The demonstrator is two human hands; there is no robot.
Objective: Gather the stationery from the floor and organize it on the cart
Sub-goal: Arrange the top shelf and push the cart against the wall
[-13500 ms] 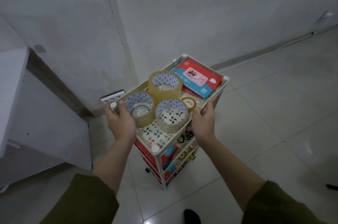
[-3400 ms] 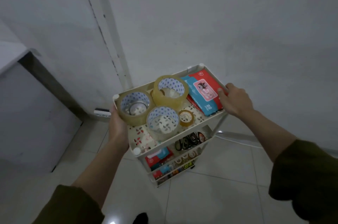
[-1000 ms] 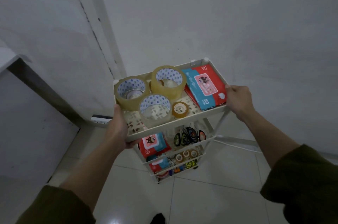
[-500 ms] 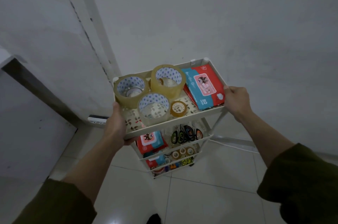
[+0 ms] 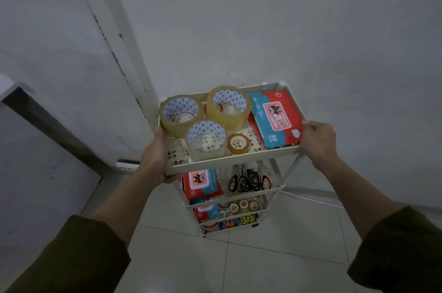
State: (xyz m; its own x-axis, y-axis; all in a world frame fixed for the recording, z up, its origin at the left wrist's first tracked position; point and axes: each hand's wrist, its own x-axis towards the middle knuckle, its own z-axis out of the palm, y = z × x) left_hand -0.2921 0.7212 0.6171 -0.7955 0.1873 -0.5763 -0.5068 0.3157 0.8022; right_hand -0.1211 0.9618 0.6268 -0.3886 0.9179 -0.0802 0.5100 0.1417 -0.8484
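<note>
A cream multi-tier cart (image 5: pixel 239 157) stands on the tiled floor close to a grey wall. Its top tray carries three big rolls of clear tape (image 5: pixel 205 140), one small tape roll (image 5: pixel 238 143) and a red-and-blue wipes pack (image 5: pixel 275 119). My left hand (image 5: pixel 156 158) grips the tray's left front corner. My right hand (image 5: pixel 318 140) holds the right rim. Lower shelves hold another wipes pack (image 5: pixel 199 183), scissors (image 5: pixel 248 182), small tape rolls (image 5: pixel 244 205) and clips.
The grey wall rises right behind the cart, with a door frame (image 5: pixel 114 36) at the left. A white cable (image 5: pixel 315 198) runs along the floor by the wall at the right. A small white-and-black object (image 5: pixel 128 164) lies at the wall's foot.
Over the last second the cart has edged a little nearer to the wall. Both hands keep the same hold on the top tray.
</note>
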